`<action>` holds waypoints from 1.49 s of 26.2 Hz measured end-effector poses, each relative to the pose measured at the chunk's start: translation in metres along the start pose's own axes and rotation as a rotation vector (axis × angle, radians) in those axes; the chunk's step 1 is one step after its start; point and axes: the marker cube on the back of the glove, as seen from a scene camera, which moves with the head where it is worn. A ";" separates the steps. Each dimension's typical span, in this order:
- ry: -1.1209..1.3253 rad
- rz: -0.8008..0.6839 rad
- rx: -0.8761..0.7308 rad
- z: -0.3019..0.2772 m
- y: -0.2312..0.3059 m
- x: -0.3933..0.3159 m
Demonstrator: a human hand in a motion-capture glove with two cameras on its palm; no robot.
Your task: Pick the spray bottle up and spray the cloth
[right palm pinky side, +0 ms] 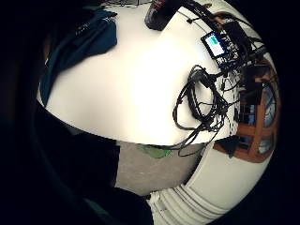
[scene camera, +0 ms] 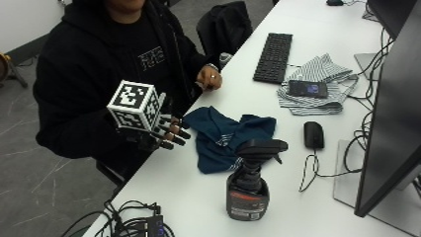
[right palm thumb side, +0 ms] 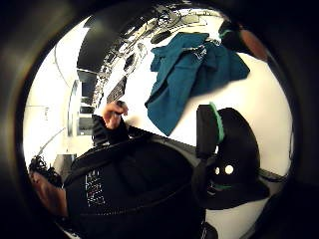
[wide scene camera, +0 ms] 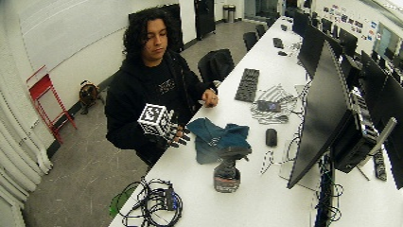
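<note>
Outside view: the spray bottle [scene camera: 248, 190] stands upright on the white table [scene camera: 197, 197], dark and squat, with a black trigger head and a red label low on its body. Just beyond it lies the cloth [scene camera: 224, 137], a teal rag crumpled into soft folds, near the table's edge on my side. My right hand [scene camera: 166, 134] hovers at that edge beside the cloth, apart from the bottle, fingers spread and relaxed, holding nothing.

What could go wrong, as I judge it: the bottle looks top-heavy under that wide head, so a reach that clips the nozzle from the side could tip it toward the mouse [scene camera: 314, 134] and its cable. The plastic body looks smooth, so a grasp too low might slip. If the nozzle points the wrong way when I squeeze, the spray could reach the monitor [scene camera: 388, 123] or keyboard [scene camera: 273, 57] instead of the cloth.
</note>
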 end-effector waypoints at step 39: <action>-0.298 0.101 0.291 -0.127 -0.175 0.164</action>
